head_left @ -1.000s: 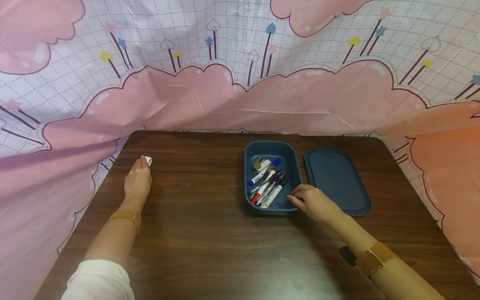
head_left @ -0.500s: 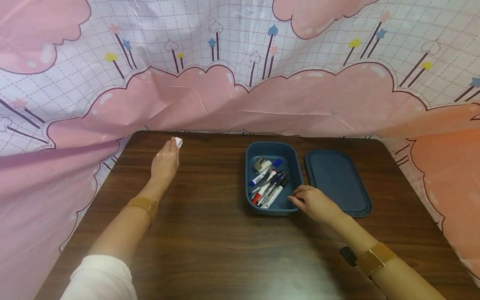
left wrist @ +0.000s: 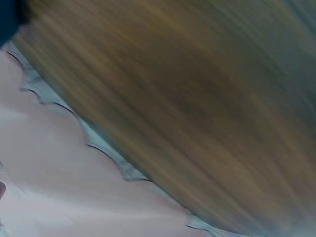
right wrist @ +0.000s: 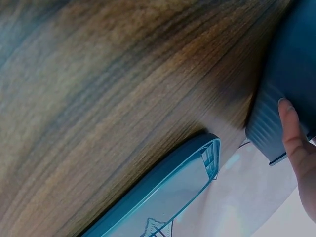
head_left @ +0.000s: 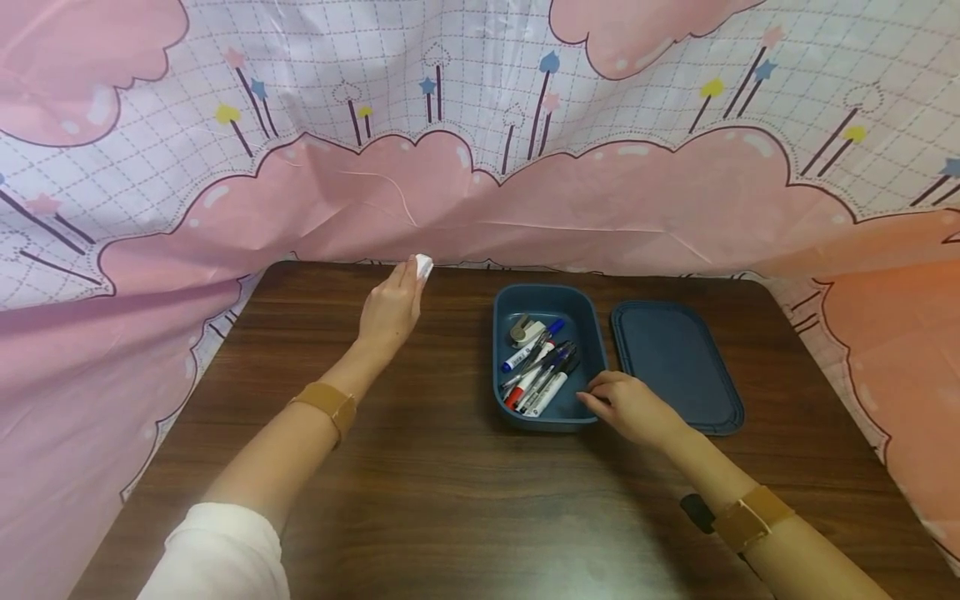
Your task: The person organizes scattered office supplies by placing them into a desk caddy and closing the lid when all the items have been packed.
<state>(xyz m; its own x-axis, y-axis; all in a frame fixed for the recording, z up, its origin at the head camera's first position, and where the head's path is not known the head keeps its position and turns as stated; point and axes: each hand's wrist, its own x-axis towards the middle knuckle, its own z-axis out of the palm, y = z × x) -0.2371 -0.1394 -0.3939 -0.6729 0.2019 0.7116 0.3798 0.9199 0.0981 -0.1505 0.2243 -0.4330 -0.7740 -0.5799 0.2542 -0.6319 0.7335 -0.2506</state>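
In the head view my left hand [head_left: 390, 310] holds a small white blocky thing [head_left: 423, 266] at its fingertips, above the table's back edge. Its kind is too small to tell. My right hand [head_left: 632, 408] grips the near right corner of a dark blue box [head_left: 547, 422], thumb at the rim. In the right wrist view a finger [right wrist: 292, 129] lies along the box's outer wall [right wrist: 269, 123]. Inside the box are several pens and markers [head_left: 542, 379], a white piece [head_left: 531, 332] and a small metal-looking item [head_left: 518, 331].
A dark blue lid [head_left: 675, 367] lies flat on the brown wooden table [head_left: 420, 492], just right of the box. Behind the table hangs a pink and white patterned cloth [head_left: 570, 200], which also runs along both sides.
My left hand has moved right and toward the back of the table, carrying the small white thing from the left side. The right hand and the box have stayed in place.
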